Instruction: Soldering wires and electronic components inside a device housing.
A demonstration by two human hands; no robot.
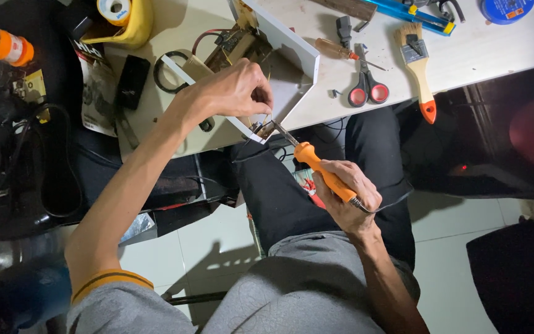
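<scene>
My right hand [348,193] grips the orange handle of a soldering iron [316,166], its metal tip pointing up-left into the near corner of a white open case [292,49] that holds wiring and a circuit board. My left hand [233,93] reaches over the case edge, fingers pinched together at the same corner, holding a thin wire or strand right by the iron's tip. What exactly is pinched is too small to tell. The case hangs partly over the front edge of the pale table [495,49].
On the table lie red-handled scissors [366,83], a paintbrush with an orange tip [420,68], a small screwdriver [338,49], a yellow holder with a tape roll [122,18] and a black box [132,80]. An orange-capped bottle [1,43] sits at left. My legs are under the table.
</scene>
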